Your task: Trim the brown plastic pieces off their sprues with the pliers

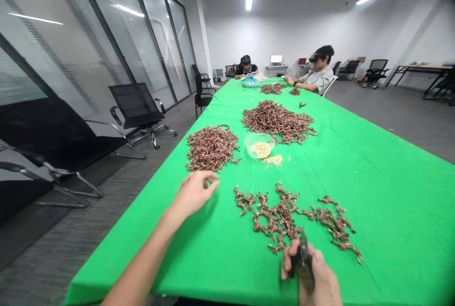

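Note:
At the near edge of the left pile of small brown figures [212, 147], my left hand [196, 193] hovers with thumb and fingers apart and nothing visible between them. My right hand [320, 273] grips a pair of dark-handled nippers [304, 251], their jaws pointing away from me. Just beyond the nippers lie loose brown figures [279, 216], shaped like small animals with thin legs. A smaller group of the same figures [332, 223] is spread to the right. The tips of some left-hand fingers are hidden from view.
A clear bowl [259, 146] holds pale small bits, with more bits [273, 160] spilled beside it. Behind it rises a larger brown pile [279, 121]. Two people [316, 76] sit at the far end of the green-covered table [391, 192]. Black chairs [137, 104] line the left.

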{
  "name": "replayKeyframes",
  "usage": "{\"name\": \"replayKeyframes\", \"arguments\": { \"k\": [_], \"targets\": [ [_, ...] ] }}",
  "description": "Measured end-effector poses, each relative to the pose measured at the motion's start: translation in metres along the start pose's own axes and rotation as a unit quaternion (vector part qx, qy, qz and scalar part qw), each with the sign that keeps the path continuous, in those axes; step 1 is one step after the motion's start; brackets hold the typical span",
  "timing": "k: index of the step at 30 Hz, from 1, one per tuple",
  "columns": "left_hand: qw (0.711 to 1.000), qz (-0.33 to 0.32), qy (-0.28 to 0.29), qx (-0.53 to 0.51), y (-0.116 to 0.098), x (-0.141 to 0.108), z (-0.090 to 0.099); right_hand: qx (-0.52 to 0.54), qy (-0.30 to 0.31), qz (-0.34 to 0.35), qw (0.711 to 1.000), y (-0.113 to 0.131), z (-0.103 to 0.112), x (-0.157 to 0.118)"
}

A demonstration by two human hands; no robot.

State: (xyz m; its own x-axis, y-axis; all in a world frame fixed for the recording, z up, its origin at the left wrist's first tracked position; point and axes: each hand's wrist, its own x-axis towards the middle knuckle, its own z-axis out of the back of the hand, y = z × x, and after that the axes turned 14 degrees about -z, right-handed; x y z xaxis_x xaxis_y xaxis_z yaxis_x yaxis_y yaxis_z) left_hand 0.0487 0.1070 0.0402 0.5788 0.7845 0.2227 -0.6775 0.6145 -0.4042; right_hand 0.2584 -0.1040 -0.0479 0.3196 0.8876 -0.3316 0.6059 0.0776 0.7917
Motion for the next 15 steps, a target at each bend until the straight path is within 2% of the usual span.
{"name": "replayKeyframes", "arguments": {
  "k": [4, 7, 11, 15],
  "targets": [
    [1.0, 0.003, 0.024, -0.004, -0.024, 0.005, -0.027, -0.09, -0.015, -0.013, 0.996, 0.0, -0.001, 0.002],
    [0.999, 0.025, 0.03, 0.021, -0.035, 0.008, -0.045, -0.129, -0.005, -0.015, 0.992, 0.0, 0.002, 0.003],
    [0.998, 0.022, 0.055, 0.014, -0.03, 0.018, -0.053, -0.161, -0.005, -0.018, 0.987, -0.002, 0.007, 0.005],
    [0.995, -0.012, 0.049, -0.083, -0.018, 0.029, -0.056, -0.155, -0.023, -0.036, 0.987, -0.004, 0.007, 0.009]
  ]
}}
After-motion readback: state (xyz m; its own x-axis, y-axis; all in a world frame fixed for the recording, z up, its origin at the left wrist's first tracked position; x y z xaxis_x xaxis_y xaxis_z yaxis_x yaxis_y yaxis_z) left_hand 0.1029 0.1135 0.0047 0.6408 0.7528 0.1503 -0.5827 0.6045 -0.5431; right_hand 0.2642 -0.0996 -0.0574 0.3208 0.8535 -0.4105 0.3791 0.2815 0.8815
